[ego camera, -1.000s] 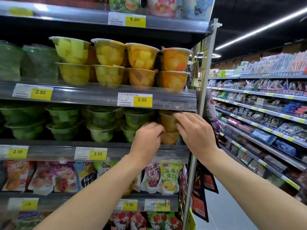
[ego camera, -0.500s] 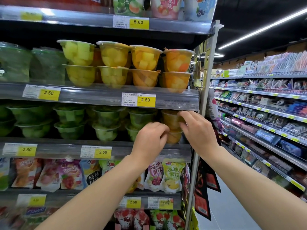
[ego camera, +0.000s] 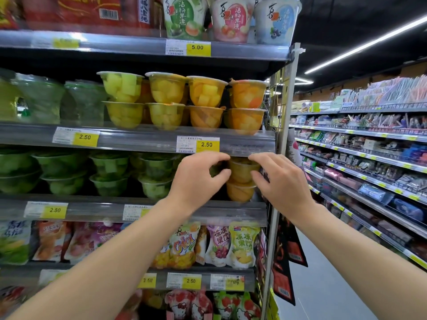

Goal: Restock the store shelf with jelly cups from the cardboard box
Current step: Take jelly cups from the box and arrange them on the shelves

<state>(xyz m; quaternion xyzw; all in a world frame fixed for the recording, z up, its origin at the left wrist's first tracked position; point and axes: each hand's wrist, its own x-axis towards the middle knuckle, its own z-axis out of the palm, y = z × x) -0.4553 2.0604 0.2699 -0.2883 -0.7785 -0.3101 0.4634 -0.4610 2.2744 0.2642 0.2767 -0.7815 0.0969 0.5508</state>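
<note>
From my remote view at a shop aisle, the store shelf (ego camera: 138, 144) shows grey metal tiers fronted by clear plastic strips with yellow price tags (ego camera: 206, 144). At far left on the middle tier, green jelly cups (ego camera: 61, 172) stand stacked two high: round, clear plastic tubs with flat sealed lids, holding pale green cubes. Above them, yellow and orange jelly cups (ego camera: 205, 91), the same tapered shape, hold chunky fruit pieces in glossy gel. Below, soft printed pouches (ego camera: 184, 247) hang in a crowded row.

Moving right, my left hand (ego camera: 196, 181) hangs before the middle tier, its fingers (ego camera: 213, 159) curled narrow, thumb and forefinger near each other; I cannot tell whether they touch a cup. Just beside it, at the tier's right end, two orange jelly cups (ego camera: 242, 169) sit one on the other, smooth and translucent. My right hand (ego camera: 280, 181) is at their right side, fingers (ego camera: 257, 159) bent toward the upper cup's rim and wall; contact looks likely, though I cannot tell for sure.

Further right, past the white upright post (ego camera: 280, 144), another aisle shelf (ego camera: 369, 158) carries small wrapped goods, too blurred to name.
</note>
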